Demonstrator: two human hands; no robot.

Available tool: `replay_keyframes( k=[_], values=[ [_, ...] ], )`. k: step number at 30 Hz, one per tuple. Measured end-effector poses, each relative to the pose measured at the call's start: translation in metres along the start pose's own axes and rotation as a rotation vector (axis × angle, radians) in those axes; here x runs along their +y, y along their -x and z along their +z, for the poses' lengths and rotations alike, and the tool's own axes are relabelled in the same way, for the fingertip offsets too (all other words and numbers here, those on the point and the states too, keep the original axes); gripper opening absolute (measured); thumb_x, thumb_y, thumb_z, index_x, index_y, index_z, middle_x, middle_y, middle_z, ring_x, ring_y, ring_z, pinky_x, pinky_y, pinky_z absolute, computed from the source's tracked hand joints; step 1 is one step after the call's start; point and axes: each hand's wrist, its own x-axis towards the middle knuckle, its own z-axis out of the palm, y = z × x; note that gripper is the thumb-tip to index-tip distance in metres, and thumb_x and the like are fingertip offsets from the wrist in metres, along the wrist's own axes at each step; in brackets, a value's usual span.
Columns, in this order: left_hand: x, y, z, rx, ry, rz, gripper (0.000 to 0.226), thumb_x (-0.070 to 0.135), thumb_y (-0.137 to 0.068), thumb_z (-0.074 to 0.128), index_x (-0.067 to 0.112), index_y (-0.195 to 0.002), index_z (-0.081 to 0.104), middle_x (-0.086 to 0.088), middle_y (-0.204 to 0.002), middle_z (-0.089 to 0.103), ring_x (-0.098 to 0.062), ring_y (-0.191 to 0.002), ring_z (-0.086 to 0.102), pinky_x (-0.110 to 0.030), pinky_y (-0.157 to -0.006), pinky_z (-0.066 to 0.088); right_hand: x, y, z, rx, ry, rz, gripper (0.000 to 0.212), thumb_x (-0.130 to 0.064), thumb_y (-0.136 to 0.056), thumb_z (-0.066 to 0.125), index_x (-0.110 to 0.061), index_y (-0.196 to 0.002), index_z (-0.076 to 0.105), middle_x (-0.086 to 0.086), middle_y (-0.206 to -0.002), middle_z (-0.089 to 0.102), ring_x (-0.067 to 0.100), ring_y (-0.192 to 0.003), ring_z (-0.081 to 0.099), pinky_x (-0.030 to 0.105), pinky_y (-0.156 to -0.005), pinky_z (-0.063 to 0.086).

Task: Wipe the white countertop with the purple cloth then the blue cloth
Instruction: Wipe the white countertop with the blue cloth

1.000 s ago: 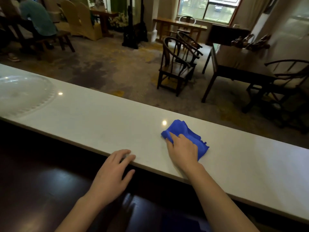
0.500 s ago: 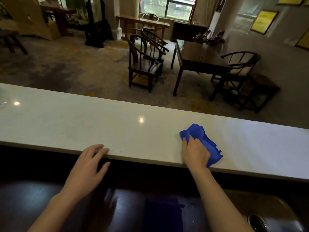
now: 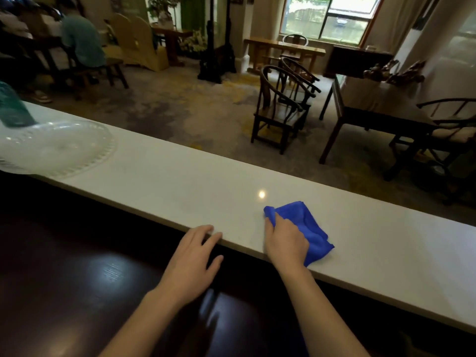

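A crumpled blue cloth (image 3: pixel 307 224) lies on the white countertop (image 3: pixel 180 181), close to its near edge. My right hand (image 3: pixel 284 239) presses down on the cloth's left part, fingers curled over it. My left hand (image 3: pixel 192 262) rests just left of it, fingertips touching the countertop's near edge, holding nothing. No purple cloth shows in this view.
A clear glass dish (image 3: pixel 55 148) sits on the countertop at far left, beside a teal object (image 3: pixel 13 106). A dark glossy lower counter (image 3: pixel 77 279) runs below the white top. Beyond are wooden chairs (image 3: pixel 280 112), a dark table (image 3: pixel 373 109) and a seated person (image 3: pixel 82 45).
My view has swung left, bringing the glass dish back in. My right hand with the blue cloth has slid left along the countertop; my left hand stays at the edge.
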Motion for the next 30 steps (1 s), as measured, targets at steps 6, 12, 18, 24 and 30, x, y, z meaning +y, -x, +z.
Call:
replay_keyframes(
  k=[6, 12, 18, 24, 30],
  values=[
    [-0.009, 0.006, -0.002, -0.04, -0.005, 0.031, 0.055, 0.036, -0.091, 0.059, 0.019, -0.142, 0.05, -0.005, -0.15, 0.045, -0.022, -0.142, 0.038, -0.035, -0.118, 0.03, -0.053, 0.023, 0.019, -0.086, -0.116, -0.382, 0.04, -0.054, -0.1, 0.034, -0.027, -0.11, 0.062, 0.0, -0.099, 0.069, 0.027, -0.092, 0.066, 0.036, -0.066, 0.038],
    [-0.007, 0.004, 0.004, -0.062, 0.005, -0.012, 0.053, 0.031, -0.089, 0.065, 0.015, -0.138, 0.054, -0.01, -0.147, 0.048, -0.026, -0.142, 0.039, -0.04, -0.114, 0.037, -0.036, 0.033, 0.014, -0.055, -0.07, -0.565, 0.036, -0.049, -0.101, 0.038, -0.03, -0.123, 0.058, 0.002, -0.095, 0.063, 0.026, -0.083, 0.064, 0.036, -0.062, 0.038],
    [-0.002, -0.002, 0.008, -0.013, -0.063, -0.008, 0.06, 0.046, -0.085, 0.042, 0.014, -0.132, 0.06, -0.013, -0.131, 0.057, -0.032, -0.126, 0.051, -0.044, -0.103, 0.048, 0.018, 0.04, 0.0, 0.062, 0.004, -0.491, 0.034, -0.046, -0.1, 0.042, -0.027, -0.119, 0.063, 0.001, -0.083, 0.06, 0.023, -0.068, 0.059, 0.034, -0.056, 0.04],
    [0.0, 0.0, 0.018, 0.026, -0.088, -0.012, 0.06, 0.044, -0.084, 0.042, 0.013, -0.132, 0.058, -0.012, -0.131, 0.052, -0.033, -0.124, 0.047, -0.047, -0.098, 0.05, 0.089, 0.041, -0.029, 0.125, 0.079, -0.296, 0.034, -0.047, -0.1, 0.045, -0.029, -0.122, 0.064, -0.003, -0.081, 0.06, 0.019, -0.068, 0.059, 0.034, -0.054, 0.046],
    [0.005, 0.002, 0.022, 0.047, -0.125, -0.048, 0.062, 0.042, -0.082, 0.041, 0.008, -0.132, 0.058, -0.018, -0.132, 0.053, -0.04, -0.125, 0.048, -0.054, -0.099, 0.048, 0.131, 0.046, -0.044, 0.247, 0.113, -0.161, 0.024, -0.038, -0.097, 0.06, -0.024, -0.113, 0.072, -0.003, -0.067, 0.056, 0.017, -0.054, 0.053, 0.03, -0.04, 0.037]
  ],
)
